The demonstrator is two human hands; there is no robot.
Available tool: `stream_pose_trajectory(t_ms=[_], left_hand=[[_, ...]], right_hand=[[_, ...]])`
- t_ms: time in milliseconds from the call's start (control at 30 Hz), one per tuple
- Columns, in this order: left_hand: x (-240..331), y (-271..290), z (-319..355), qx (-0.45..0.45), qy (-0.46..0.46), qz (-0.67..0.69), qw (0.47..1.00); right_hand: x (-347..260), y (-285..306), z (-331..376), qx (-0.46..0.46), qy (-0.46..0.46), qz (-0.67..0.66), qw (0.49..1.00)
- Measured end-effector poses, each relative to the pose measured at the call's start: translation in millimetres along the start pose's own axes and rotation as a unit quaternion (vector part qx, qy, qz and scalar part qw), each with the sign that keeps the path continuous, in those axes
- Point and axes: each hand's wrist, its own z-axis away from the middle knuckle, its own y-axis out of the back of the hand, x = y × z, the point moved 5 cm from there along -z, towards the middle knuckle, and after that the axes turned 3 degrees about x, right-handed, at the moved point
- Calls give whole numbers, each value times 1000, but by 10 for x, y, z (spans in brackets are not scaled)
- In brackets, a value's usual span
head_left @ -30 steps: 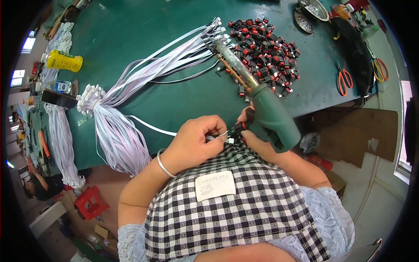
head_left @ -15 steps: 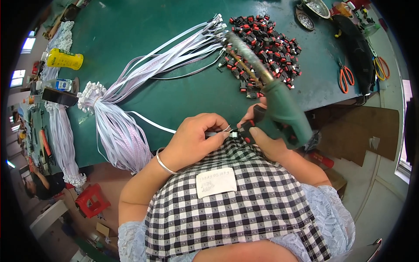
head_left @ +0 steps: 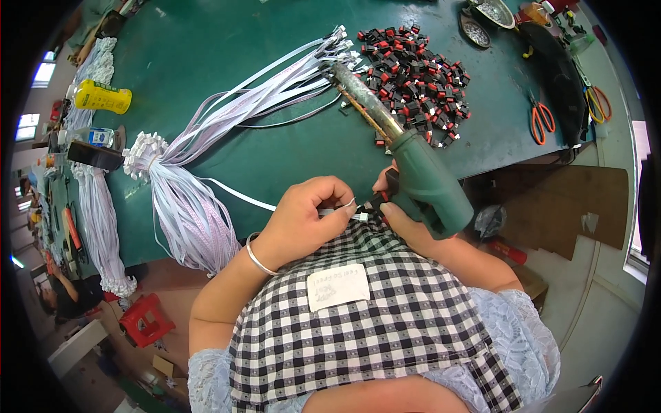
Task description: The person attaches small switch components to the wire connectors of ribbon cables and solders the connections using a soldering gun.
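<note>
My left hand [head_left: 313, 210] is closed on a white flat cable [head_left: 251, 202], pinching a thin wire end between thumb and forefinger. A small white connector [head_left: 360, 217] sticks out beside the thumb. Close by, my right hand [head_left: 413, 224] is wrapped round the grip of a green soldering gun [head_left: 430, 180], whose body hides much of that hand. The gun's metal barrel [head_left: 368, 103] points up and left over the table. A small black-and-red part [head_left: 376, 200] shows at the right fingertips, near the wire end; whether the fingers hold it is hard to see.
A heap of black-and-red switches [head_left: 430, 82] lies beyond the gun. A tied bundle of white cables [head_left: 189, 203] hangs over the table's left edge. Orange-handled scissors [head_left: 542, 124] and metal dishes [head_left: 475, 31] lie right; a yellow bottle [head_left: 103, 96] stands left.
My right hand and the soldering gun have shifted left, so the barrel tip now lies nearer the cable ends. My left hand stays nearly in place; the connector sits slightly lower.
</note>
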Motion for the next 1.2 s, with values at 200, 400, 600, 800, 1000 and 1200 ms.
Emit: stream_pose_trajectory(t_ms=[200,400,600,800,1000,1200], left_hand=[[150,7,18,-2,-52,-96,994],[170,-15,1,-2,-71,-109,991],[143,-6,-12,2,-48,-85,995],[114,15,-11,2,-34,-77,996],[74,28,-1,6,-42,-58,997],[-44,26,-6,-18,-22,13,1000]], right_hand=[[1,12,-7,22,15,57,998],[53,29,-6,1,4,73,997],[41,12,-24,-20,3,44,999],[0,-3,-54,30,-27,-18,999],[9,13,-46,9,6,20,1000],[-20,10,-65,39,5,11,999]])
